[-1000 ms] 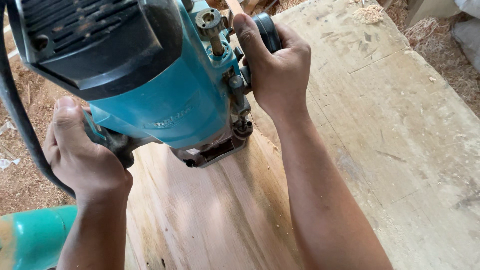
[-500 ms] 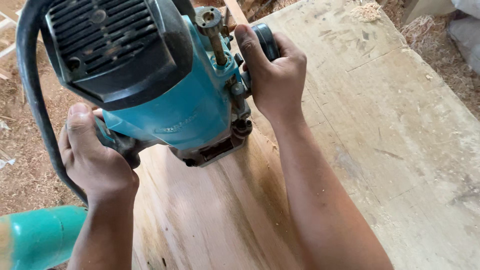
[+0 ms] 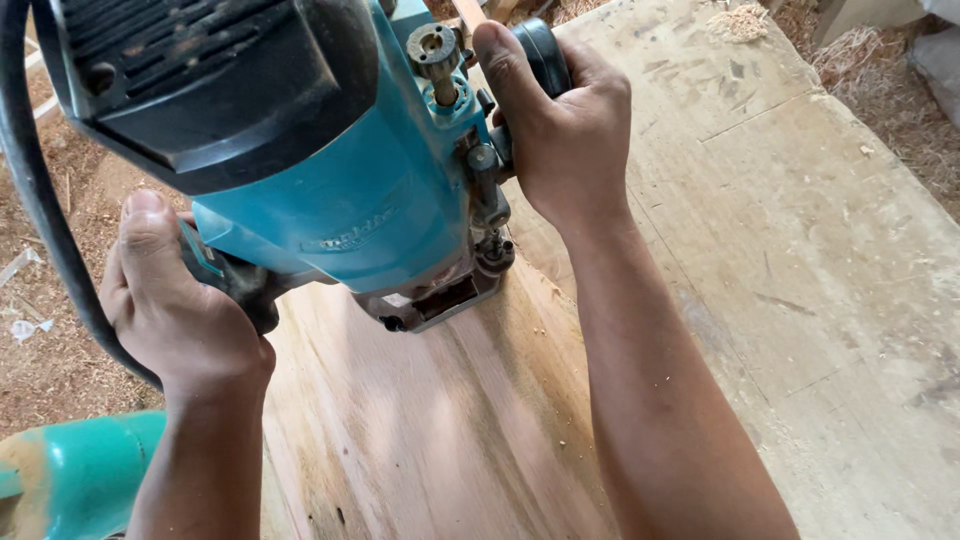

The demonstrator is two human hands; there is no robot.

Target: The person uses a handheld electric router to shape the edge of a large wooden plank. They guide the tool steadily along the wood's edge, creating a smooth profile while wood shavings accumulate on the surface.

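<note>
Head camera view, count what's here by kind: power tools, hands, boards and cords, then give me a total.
Power tools: 1, the teal router
Hands: 2, left hand and right hand, each gripping a router handle
Boards: 1, the reddish board under the router
Cords: 1, the black cord
Total: 5

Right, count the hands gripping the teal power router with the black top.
2. The left hand is closed on the black side handle at the router's lower left; the right hand wraps the black knob handle on the far side, above the reddish wooden board.
</note>
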